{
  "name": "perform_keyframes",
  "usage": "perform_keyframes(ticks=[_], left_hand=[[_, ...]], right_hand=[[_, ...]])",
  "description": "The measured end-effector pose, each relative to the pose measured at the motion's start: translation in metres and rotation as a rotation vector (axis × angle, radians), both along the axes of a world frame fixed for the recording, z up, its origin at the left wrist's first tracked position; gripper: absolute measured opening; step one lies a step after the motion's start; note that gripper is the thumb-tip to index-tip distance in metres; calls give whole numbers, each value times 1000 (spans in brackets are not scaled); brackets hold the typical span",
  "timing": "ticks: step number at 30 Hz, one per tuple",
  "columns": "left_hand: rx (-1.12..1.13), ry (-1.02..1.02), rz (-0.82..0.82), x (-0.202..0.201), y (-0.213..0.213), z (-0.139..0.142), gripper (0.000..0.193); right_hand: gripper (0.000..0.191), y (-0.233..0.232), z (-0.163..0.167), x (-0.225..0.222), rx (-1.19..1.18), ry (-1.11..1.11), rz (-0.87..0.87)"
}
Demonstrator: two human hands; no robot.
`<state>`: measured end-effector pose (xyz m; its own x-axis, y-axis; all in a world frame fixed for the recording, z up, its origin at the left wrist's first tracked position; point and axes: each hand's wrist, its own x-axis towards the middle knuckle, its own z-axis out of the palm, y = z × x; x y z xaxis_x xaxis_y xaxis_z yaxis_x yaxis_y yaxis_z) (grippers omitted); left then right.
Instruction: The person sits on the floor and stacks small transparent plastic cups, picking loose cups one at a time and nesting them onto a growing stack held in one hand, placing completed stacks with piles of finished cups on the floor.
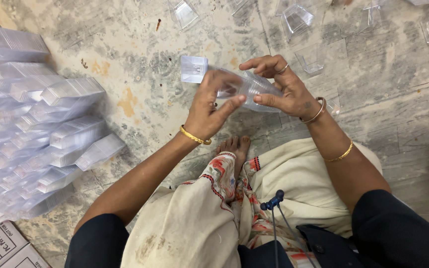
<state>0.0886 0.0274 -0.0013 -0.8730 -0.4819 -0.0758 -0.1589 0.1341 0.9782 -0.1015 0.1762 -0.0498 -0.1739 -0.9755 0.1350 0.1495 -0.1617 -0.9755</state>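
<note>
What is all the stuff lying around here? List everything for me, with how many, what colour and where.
stack of clear cups: one, clear plastic, held sideways between both hands above the floor
bagged cup stacks: many, clear with a whitish sheen, piled at the left
loose cups: several, clear, scattered on the floor along the top and right
cardboard box: one, pale with print, bottom left corner
floor: one, grey stained stone, under everything
microphone: one, dark blue, clipped near the lap
bangles: three seen, gold, on both wrists
bare foot: one, below the hands
left hand: fingers wrapped on the stack
right hand: fingers on the stack's far end
</note>
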Motion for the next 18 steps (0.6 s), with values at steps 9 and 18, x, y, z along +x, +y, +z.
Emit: perform_keyframes(ticks=[9,18], left_hand=[[-135,-98,149,4,4,-10,18],[-202,-1,166,7,4,-8,32]], right_hand=[[31,-3,0,4,-39,159,-18],[29,6,-11,1,123,-8,-7]])
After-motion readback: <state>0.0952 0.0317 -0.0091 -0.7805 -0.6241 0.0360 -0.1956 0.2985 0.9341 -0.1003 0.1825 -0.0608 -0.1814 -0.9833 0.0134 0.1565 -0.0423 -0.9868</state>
